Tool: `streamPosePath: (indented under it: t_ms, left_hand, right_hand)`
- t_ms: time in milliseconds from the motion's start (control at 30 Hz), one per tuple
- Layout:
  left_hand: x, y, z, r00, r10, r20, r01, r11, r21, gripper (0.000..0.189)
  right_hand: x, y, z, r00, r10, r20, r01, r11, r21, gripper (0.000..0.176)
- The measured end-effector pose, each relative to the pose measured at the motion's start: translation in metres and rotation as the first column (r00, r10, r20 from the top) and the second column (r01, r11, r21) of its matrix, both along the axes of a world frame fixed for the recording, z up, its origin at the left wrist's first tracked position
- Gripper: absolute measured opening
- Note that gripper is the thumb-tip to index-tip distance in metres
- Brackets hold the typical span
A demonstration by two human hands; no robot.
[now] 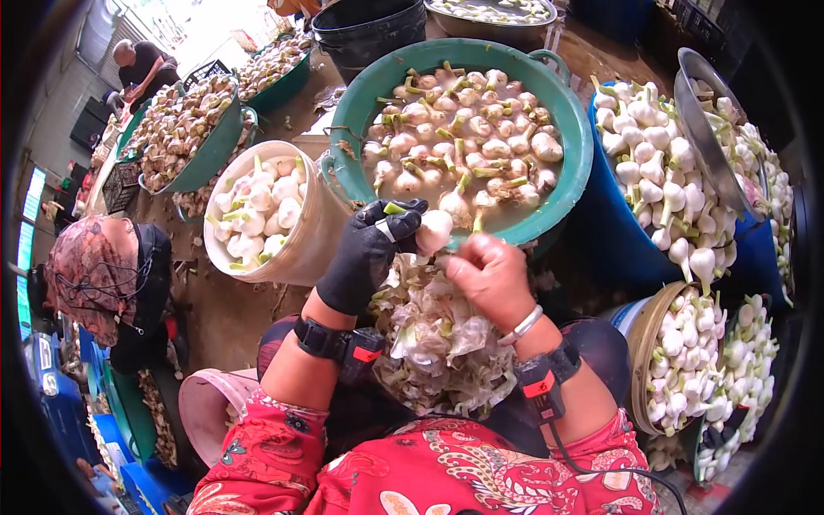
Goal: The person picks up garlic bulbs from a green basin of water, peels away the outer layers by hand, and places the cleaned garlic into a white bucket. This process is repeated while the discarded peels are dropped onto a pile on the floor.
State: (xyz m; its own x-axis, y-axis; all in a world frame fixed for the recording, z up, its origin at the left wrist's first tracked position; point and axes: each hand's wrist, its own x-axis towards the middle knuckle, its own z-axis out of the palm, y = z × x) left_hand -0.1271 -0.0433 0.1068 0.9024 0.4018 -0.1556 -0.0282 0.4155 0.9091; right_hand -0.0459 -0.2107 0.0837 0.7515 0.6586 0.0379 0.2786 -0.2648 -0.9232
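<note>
My left hand (pixel 365 253), in a black glove, holds a white garlic bulb (pixel 434 231) by its green stem end. My bare right hand (pixel 489 279) is at the bulb's right side, thumb and fingers pinched together; what lies between them is too small to make out. Both hands are over the near rim of a green basin (pixel 577 159) of cloudy water with many garlic bulbs (pixel 495 148). Below them, a heap of papery garlic skins (pixel 442 339) lies between my knees.
A white bucket (pixel 296 249) of peeled bulbs stands left of the basin. Blue tubs (pixel 631 249) and a round bucket (pixel 639 343) full of garlic are at the right. A person in a patterned cap (pixel 93 266) is at the left, with a pink bucket (pixel 206 403) nearby.
</note>
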Motion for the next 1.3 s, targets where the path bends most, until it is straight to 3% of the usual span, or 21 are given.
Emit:
streamPosePath:
  t_ms: [100,133,167,200,233,333,400,467,533,600,667,700,800,867,933,1067,1100,1133,1167,1233,1300]
  left_hand:
    - [0.001,-0.004,0.005,1.000,-0.015,-0.008,0.014,0.996,-0.090,0.026]
    - [0.002,-0.007,0.006,1.000,-0.007,-0.014,0.005,0.985,-0.171,0.027]
    - [0.002,-0.007,0.004,1.000,-0.009,-0.015,0.006,0.985,-0.172,0.027]
    - [0.001,-0.007,-0.001,0.998,-0.058,0.025,0.052,0.979,0.195,0.028]
    - [0.000,-0.005,-0.002,0.993,-0.114,0.043,0.073,0.839,0.540,0.030]
    - [-0.007,0.007,0.008,0.988,-0.149,0.038,0.106,0.838,0.534,0.026]
    - [-0.016,0.024,0.001,0.985,-0.101,0.137,-0.004,0.790,0.614,0.036]
    - [-0.026,0.048,0.022,0.986,-0.019,0.166,-0.150,0.333,0.931,0.036]
    - [-0.040,0.110,0.019,0.983,0.073,0.171,-0.178,0.115,0.977,0.027]
    - [-0.055,0.154,0.038,0.941,0.306,0.143,-0.325,0.705,0.630,0.018]
    - [-0.070,0.223,0.043,0.881,0.460,0.110,-0.377,0.541,0.752,0.020]
    - [-0.074,0.246,0.050,0.868,0.493,0.062,-0.384,0.586,0.714,0.019]
    - [-0.061,0.255,0.042,0.834,0.548,-0.065,-0.414,0.699,0.582,0.028]
    - [-0.049,0.255,0.023,0.816,0.565,-0.123,-0.258,0.546,0.797,0.038]
    - [-0.033,0.244,0.007,0.871,0.486,-0.066,-0.271,0.589,0.761,0.038]
    - [0.028,0.148,0.018,0.969,0.088,-0.230,0.108,0.689,0.716,0.012]
    - [0.046,0.125,0.012,0.949,0.035,-0.315,0.239,0.572,0.784,0.016]
    - [0.066,0.105,0.008,0.926,0.010,-0.378,0.371,0.163,0.914,0.015]
    - [0.081,0.085,0.001,0.881,-0.112,-0.460,0.472,0.287,0.834,0.015]
    - [0.114,0.067,-0.038,0.833,-0.098,-0.544,0.515,-0.217,0.829,0.031]
    - [0.141,0.058,-0.065,0.758,-0.013,-0.653,0.582,-0.438,0.685,0.040]
  right_hand:
    - [0.000,0.011,-0.014,0.950,-0.074,-0.304,0.163,0.946,0.280,0.037]
    - [-0.001,0.013,-0.010,0.949,-0.079,-0.305,0.168,0.946,0.278,0.037]
    - [-0.002,0.014,-0.001,0.856,0.022,-0.516,0.146,0.948,0.282,0.037]
    - [-0.002,0.015,0.006,0.709,0.124,-0.694,0.120,0.949,0.292,0.038]
    - [-0.003,0.015,0.009,0.713,0.093,-0.695,0.178,0.935,0.308,0.026]
    - [0.014,0.009,-0.006,0.803,-0.066,-0.592,0.275,0.923,0.270,0.007]
    - [0.024,0.004,-0.007,0.744,0.068,-0.665,0.120,0.965,0.233,0.006]
    - [0.013,0.001,-0.002,0.654,0.322,-0.685,-0.213,0.947,0.242,0.008]
    - [-0.002,0.002,0.000,0.532,0.479,-0.699,-0.501,0.843,0.196,0.014]
    - [-0.007,0.002,-0.003,0.643,0.517,-0.565,-0.670,0.737,-0.089,0.023]
    - [-0.004,0.005,-0.006,0.691,0.568,-0.447,-0.704,0.668,-0.240,0.023]
    - [-0.004,0.007,-0.007,0.693,0.566,-0.446,-0.703,0.669,-0.242,0.023]
    - [-0.002,0.010,-0.010,0.709,0.428,-0.561,-0.581,0.805,-0.121,0.024]
    - [-0.006,0.010,-0.012,0.734,0.339,-0.588,-0.417,0.909,0.003,0.023]
    - [-0.005,0.007,-0.020,0.844,0.296,-0.446,-0.299,0.952,0.065,0.016]
    - [0.017,0.002,-0.018,0.969,0.145,-0.201,-0.154,0.988,-0.028,0.021]
    - [0.022,0.000,-0.027,0.945,0.122,-0.304,-0.142,0.989,-0.045,0.014]
    - [0.022,-0.004,-0.025,0.947,0.101,-0.305,-0.124,0.991,-0.057,0.014]
    - [0.020,-0.004,-0.019,0.979,0.012,-0.204,-0.015,1.000,-0.012,0.014]
    - [0.023,-0.008,-0.011,0.992,-0.111,-0.065,0.110,0.994,-0.015,0.021]
    - [0.030,-0.013,-0.006,0.982,-0.166,-0.093,0.168,0.986,0.012,0.021]
